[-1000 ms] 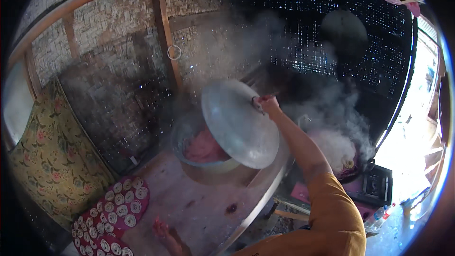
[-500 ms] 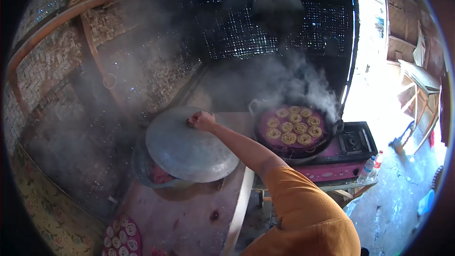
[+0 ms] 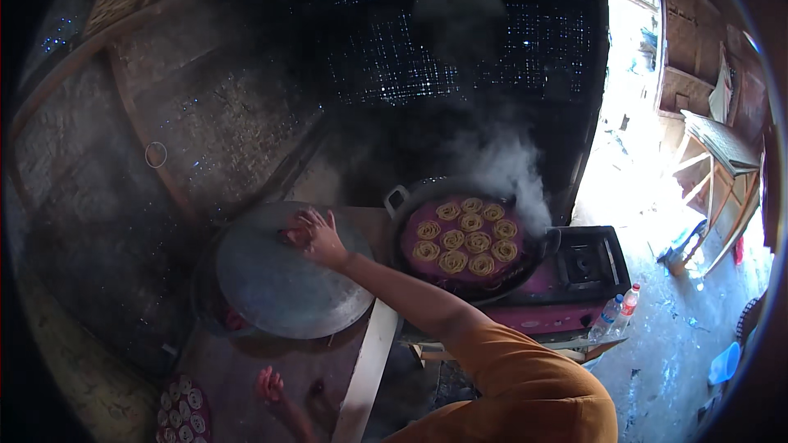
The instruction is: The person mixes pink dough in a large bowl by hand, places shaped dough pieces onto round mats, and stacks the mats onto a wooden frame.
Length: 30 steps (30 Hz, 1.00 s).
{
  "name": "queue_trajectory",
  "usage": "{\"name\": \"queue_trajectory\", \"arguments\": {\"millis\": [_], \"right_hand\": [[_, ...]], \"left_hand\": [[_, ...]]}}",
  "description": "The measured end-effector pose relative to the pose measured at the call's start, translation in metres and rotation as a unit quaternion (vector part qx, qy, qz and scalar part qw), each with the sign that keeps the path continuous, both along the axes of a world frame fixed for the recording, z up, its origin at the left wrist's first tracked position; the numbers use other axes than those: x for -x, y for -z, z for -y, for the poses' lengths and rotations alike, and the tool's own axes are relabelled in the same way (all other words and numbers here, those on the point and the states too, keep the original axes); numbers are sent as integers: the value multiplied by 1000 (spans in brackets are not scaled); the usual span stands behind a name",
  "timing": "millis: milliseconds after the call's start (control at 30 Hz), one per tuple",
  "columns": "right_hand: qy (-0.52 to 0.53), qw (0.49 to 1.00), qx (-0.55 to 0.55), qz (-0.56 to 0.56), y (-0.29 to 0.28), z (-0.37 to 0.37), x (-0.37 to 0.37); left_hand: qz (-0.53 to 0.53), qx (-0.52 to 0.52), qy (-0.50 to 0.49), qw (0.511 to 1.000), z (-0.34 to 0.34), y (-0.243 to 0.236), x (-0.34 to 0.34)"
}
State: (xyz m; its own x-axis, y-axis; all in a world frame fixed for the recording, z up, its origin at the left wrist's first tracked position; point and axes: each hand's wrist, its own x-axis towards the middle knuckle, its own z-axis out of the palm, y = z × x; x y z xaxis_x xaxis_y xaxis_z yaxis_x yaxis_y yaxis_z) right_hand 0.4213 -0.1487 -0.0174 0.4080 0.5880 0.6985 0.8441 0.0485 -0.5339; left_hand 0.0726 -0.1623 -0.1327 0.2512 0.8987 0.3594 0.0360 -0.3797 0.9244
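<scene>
A large domed metal lid [image 3: 291, 287] lies over a basin [image 3: 212, 312] on the wooden table, with pink contents showing at its left edge. My right hand [image 3: 318, 234] is at the lid's knob, fingers spread and apart. My left hand [image 3: 271, 387] hovers over the table below the lid, fingers loosely apart, holding nothing visible. To the right of the lid, a dark wok [image 3: 523, 271] holds several pale coiled rings on a pink tray, with steam rising from its right side.
A gas stove [image 3: 581, 262] and two plastic bottles [image 3: 614, 312] stand on the right bench. A tray of white coils [image 3: 180, 410] lies at lower left. A folding wooden rack [image 3: 714, 164] leans by the bright doorway [image 3: 624, 115]; a blue bucket [image 3: 724, 361] is on the floor.
The lid has come down leftward onto the basin, and my right hand has loosened its grip on the knob. The view has turned right, bringing the wok fully into sight.
</scene>
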Motion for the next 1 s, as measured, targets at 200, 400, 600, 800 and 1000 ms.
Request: {"name": "queue_trajectory", "arguments": {"millis": [200,400,600,800,1000], "right_hand": [[-431,811,67,-389,62,210,78],[-356,730,278,-512,221,385,32],[63,653,-37,-754,280,504,-133],[0,594,-210,-777,300,508,-222],[-62,615,-321,-718,248,483,-295]], "left_hand": [[27,155,334,929,75,30,-120],[6,586,283,759,117,114,-228],[-36,292,317,902,73,185,-292],[-35,302,280,910,78,135,-278],[27,246,271,930,72,72,-251]]}}
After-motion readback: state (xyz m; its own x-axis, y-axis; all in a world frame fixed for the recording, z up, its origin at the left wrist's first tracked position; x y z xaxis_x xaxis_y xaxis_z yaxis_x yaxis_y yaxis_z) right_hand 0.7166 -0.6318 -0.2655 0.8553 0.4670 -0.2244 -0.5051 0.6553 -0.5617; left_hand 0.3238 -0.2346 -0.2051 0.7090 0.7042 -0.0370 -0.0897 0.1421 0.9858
